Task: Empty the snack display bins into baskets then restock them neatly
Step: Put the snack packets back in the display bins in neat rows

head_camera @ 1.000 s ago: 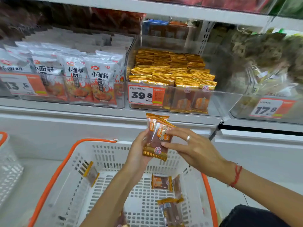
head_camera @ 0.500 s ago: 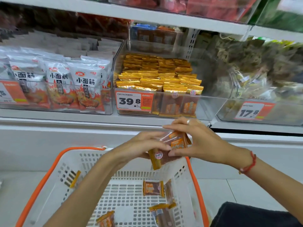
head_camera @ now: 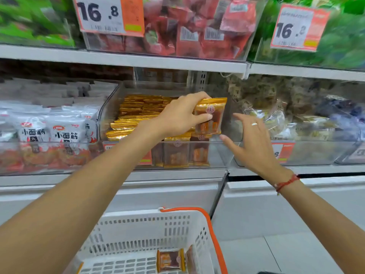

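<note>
Gold snack packets held at the clear bin.
The left hand (head_camera: 177, 117) grips a small stack of gold-edged snack packets (head_camera: 211, 115) over the clear display bin (head_camera: 223, 153); the right hand (head_camera: 254, 147) hovers just beside them, fingers spread, holding nothing.

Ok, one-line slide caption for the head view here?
Left hand holds gold-edged snack packets over the clear bin, right hand open beside; white basket below.

Price tags (head_camera: 110, 14) and (head_camera: 296, 28) read 16.8; white packets (head_camera: 66, 131) read, seemingly, 小面筋.
</note>
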A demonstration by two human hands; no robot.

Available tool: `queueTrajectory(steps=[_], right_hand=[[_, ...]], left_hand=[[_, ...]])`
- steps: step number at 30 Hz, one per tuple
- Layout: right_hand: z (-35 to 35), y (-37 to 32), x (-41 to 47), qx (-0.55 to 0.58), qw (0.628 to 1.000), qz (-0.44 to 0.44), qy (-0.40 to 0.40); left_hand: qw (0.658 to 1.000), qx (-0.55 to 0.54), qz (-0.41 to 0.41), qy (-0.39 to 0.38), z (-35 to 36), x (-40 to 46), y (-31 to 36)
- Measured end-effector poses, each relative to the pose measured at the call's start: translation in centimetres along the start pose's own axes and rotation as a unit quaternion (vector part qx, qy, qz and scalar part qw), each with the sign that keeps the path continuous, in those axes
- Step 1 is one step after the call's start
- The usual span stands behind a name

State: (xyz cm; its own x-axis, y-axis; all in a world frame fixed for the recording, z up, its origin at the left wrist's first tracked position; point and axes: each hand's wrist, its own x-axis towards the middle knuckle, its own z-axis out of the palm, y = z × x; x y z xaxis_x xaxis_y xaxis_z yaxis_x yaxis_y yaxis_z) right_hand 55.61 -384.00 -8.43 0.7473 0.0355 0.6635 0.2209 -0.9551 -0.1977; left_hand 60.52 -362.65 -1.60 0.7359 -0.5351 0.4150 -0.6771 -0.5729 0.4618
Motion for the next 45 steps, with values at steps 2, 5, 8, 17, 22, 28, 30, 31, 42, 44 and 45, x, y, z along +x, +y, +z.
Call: queueTrajectory(steps=[2,5,8,17,22,28,30,31,42,44,45], right_hand=[[0.4,0.9,-0.5,-0.039,0.998,-0.045,0.001],[0.5,1.3,-0.7,-0.03,0.997,-0.064,-0.007],[0.6,1.6,-1.4,-0.044,0.997,-0.062,-0.024],[0.7,1.9,-3.1,-0.107,0.987,-0.099,-0.073],[0.4,0.9,-3.7,-0.132,0.985,-0.105,-0.025],[0.1,-4.8,-6.0,-0.061,0.976,-0.209,0.004],[2.2,-6.1,-8.2,-0.018,0.961,-0.246,-0.123],[3.6,-6.6,-9.6,-0.011,0.944,-0.26,-0.203],[20.6,-9.7,-25.8,-0.127,0.714,-0.072,-0.685],[21.9,-10.2,-29.4,-0.14,0.675,0.006,-0.724],[22.4,-10.3,-31.2,-0.138,0.674,0.045,-0.725]], left_hand=[[0.996,0.07,-0.004,-0.058,1.0,0.2,-0.7],[0.984,0.108,-0.059,-0.13,2.6,-0.4,-1.7],[0.972,0.202,-0.06,-0.106,3.1,-0.5,-1.8],[0.96,0.277,0.046,0.007,5.4,-3.3,-3.2],[0.951,0.306,0.039,-0.002,5.0,-3.1,-2.9],[0.936,0.164,0.044,0.308,4.5,-13.3,-4.3],[0.939,0.151,-0.016,0.31,6.0,-18.6,-6.7],[0.947,0.139,-0.066,0.28,7.1,-21.3,-8.1],[0.813,-0.016,-0.53,-0.239,19.7,-42.8,-18.8],[0.788,-0.031,-0.562,-0.249,21.1,-43.1,-19.0],[0.772,-0.037,-0.581,-0.255,21.9,-43.2,-19.0]])
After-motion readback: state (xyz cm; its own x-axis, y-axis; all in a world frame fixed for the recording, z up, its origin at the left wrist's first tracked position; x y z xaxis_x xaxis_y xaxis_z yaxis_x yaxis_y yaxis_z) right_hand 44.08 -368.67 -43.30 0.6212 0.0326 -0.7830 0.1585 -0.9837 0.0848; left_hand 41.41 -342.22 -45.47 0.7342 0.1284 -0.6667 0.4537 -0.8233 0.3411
